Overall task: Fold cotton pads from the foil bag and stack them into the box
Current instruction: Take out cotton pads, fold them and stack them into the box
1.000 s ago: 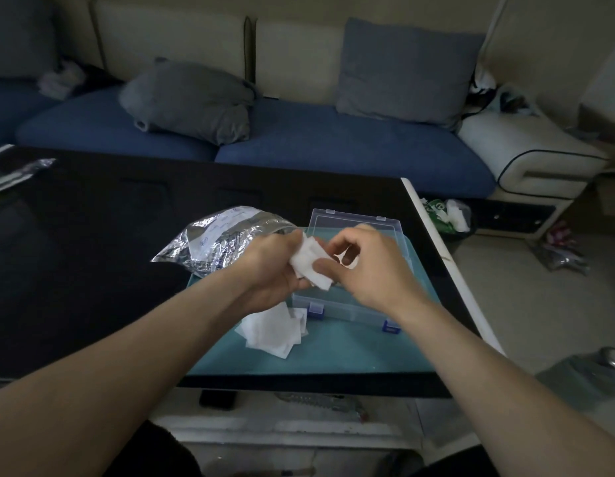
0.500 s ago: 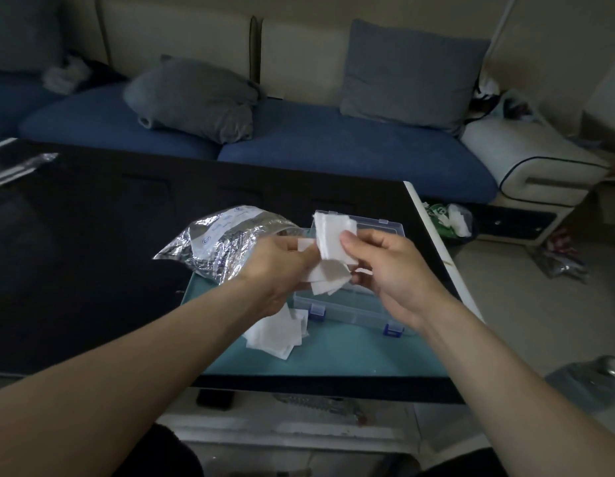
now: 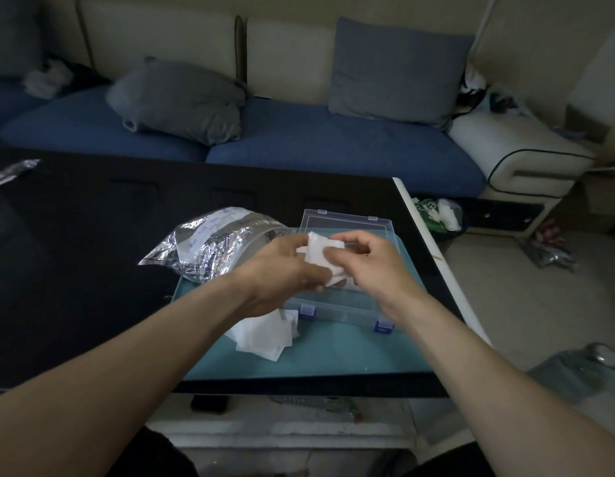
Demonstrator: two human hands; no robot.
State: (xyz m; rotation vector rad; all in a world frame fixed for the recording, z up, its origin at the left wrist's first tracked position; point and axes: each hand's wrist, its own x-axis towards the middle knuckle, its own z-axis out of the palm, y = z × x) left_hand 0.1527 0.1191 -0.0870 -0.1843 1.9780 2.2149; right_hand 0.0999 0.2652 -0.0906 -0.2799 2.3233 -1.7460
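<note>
Both hands meet above the clear plastic box (image 3: 347,304), which lies open on a teal mat (image 3: 333,352) with its lid (image 3: 347,222) tipped back. My left hand (image 3: 282,270) and my right hand (image 3: 368,266) pinch the same white cotton pad (image 3: 321,258) between them; the pad is partly folded. The crinkled foil bag (image 3: 213,246) lies to the left of the box, its mouth toward my left hand. A loose pile of white cotton pads (image 3: 264,335) rests on the mat under my left wrist.
The mat sits at the right end of a black table (image 3: 75,253), whose white right edge (image 3: 437,263) drops to the floor. A blue sofa (image 3: 333,149) with grey cushions stands behind. Another foil piece (image 3: 10,170) lies far left.
The pad that my right hand held up over the box has come down and been pressed together between both hands. The view has shifted slightly.
</note>
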